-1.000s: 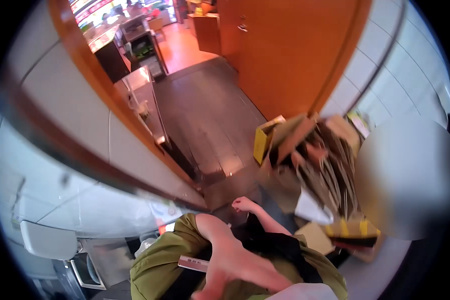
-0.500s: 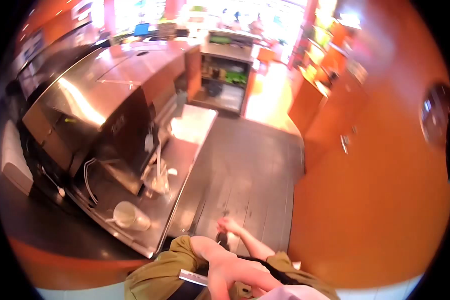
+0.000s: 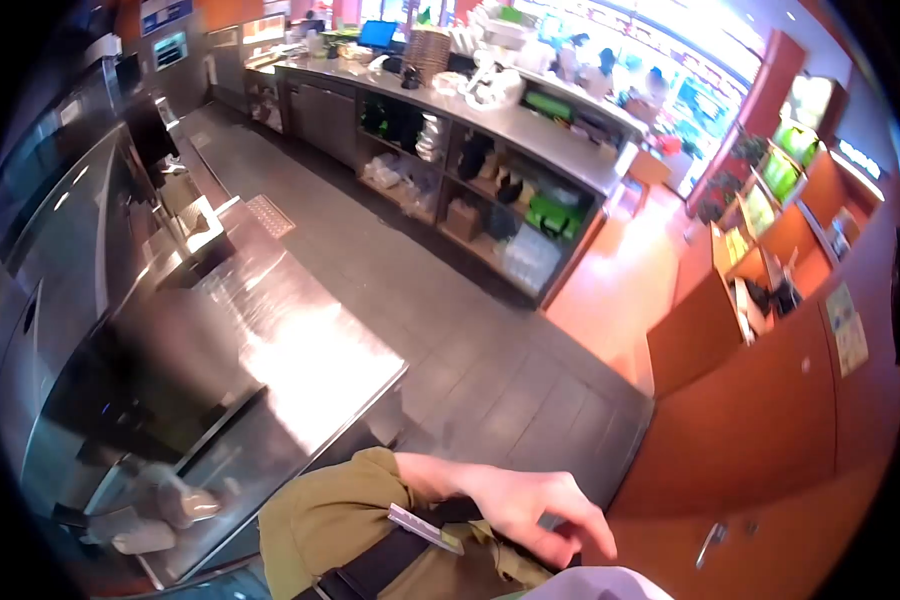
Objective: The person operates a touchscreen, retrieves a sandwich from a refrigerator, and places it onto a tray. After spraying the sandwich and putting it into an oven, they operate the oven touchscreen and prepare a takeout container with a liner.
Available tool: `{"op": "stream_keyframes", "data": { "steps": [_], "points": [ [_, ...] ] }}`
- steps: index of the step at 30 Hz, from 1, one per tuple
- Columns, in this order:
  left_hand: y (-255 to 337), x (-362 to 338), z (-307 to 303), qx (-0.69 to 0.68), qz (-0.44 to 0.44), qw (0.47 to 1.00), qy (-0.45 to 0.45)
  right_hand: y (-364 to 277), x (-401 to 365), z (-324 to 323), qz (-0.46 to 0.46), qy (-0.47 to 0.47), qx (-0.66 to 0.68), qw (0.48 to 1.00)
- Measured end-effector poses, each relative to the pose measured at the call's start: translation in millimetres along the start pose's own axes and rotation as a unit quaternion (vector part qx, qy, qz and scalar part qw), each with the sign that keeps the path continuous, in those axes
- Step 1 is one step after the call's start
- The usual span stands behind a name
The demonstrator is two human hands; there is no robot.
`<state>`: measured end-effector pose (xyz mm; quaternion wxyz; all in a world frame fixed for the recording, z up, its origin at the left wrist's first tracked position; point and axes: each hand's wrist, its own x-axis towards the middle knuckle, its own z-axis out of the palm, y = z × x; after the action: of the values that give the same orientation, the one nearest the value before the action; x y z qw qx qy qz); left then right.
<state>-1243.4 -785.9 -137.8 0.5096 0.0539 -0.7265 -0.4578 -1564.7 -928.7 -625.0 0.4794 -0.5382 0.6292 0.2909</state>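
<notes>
Only my left hand shows, at the bottom centre. Its bare forearm comes out of an olive sleeve and crosses my chest to the right. The fingers are spread and droop downward, with nothing held in them. They hang just above a black strap that runs across my olive shirt. A small white tag is clipped by the strap, just left of the hand. My right hand is out of view.
A steel worktop with machines stands on the left, a pale cup blurred at its near end. A long counter with stocked shelves runs across the back. Orange cabinet doors fill the right. Dark tiled floor lies between.
The view has swung from a doorway and cardboard boxes into the kitchen aisle. My right hand, seen stretched forward before, has left the view. My left hand has stayed across my chest.
</notes>
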Motion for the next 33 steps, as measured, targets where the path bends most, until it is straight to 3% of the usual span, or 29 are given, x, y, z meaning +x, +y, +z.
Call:
{"op": "stream_keyframes", "data": {
  "steps": [2, 3, 4, 6, 7, 8, 9, 10, 12, 14, 17, 22, 25, 30, 33],
  "points": [
    [-28.2, 19.9, -61.6, 0.050, -0.164, 0.976, 0.136, -75.4, 31.3, -74.8, -0.041, -0.014, -0.099, 0.994],
    [-38.6, 23.8, -89.0, 0.110, -0.178, 0.952, 0.224, -119.5, 47.0, -115.3, -0.085, -0.023, -0.203, 0.975],
    [-42.0, 21.1, -118.8, 0.167, -0.188, 0.925, 0.283, -167.7, 64.5, -156.2, -0.147, -0.033, -0.350, 0.925],
    [-28.2, 5.4, -171.5, 0.352, -0.193, 0.834, 0.378, -300.4, 96.9, -232.1, -0.328, 0.011, -0.704, 0.630],
    [-21.0, -8.6, -195.1, 0.373, -0.209, 0.793, 0.435, -374.5, 108.7, -259.2, -0.365, 0.082, -0.741, 0.557],
    [-16.0, -23.8, -218.7, 0.393, -0.224, 0.747, 0.488, -458.7, 111.9, -278.1, -0.390, 0.178, -0.698, 0.574],
    [-16.0, -40.7, -241.7, 0.415, -0.231, 0.700, 0.534, -537.7, 113.5, -277.9, -0.426, 0.256, -0.528, 0.689],
    [-17.6, -56.4, -266.8, 0.435, -0.235, 0.650, 0.578, -617.2, 111.9, -277.1, -0.492, 0.308, -0.313, 0.752],
    [-18.0, -82.4, -326.7, 0.462, -0.252, 0.606, 0.597, -753.6, 112.8, -259.6, -0.546, 0.138, -0.121, 0.817],
    [-16.9, -104.0, -395.4, 0.476, -0.252, 0.598, 0.594, -824.6, 84.7, -239.1, -0.451, -0.121, 0.021, 0.884],
    [12.5, -108.2, -479.0, 0.505, -0.264, 0.588, 0.574, -850.8, 107.2, -202.8, -0.323, -0.196, -0.057, 0.924],
    [67.7, -171.7, -613.4, 0.459, -0.273, 0.610, 0.585, -883.9, 185.4, -191.6, -0.231, -0.118, -0.248, 0.934],
    [81.1, -221.6, -706.3, 0.469, -0.273, 0.591, 0.597, -931.1, 220.6, -190.7, -0.167, -0.088, -0.300, 0.935],
    [130.8, -282.3, -875.7, 0.487, -0.318, 0.579, 0.572, -1100.8, 256.8, -172.3, -0.172, -0.085, -0.376, 0.906],
    [185.5, -340.4, -942.0, 0.543, -0.451, 0.489, 0.512, -1263.2, 265.2, -133.7, -0.276, -0.088, -0.496, 0.818]
  ]
}}
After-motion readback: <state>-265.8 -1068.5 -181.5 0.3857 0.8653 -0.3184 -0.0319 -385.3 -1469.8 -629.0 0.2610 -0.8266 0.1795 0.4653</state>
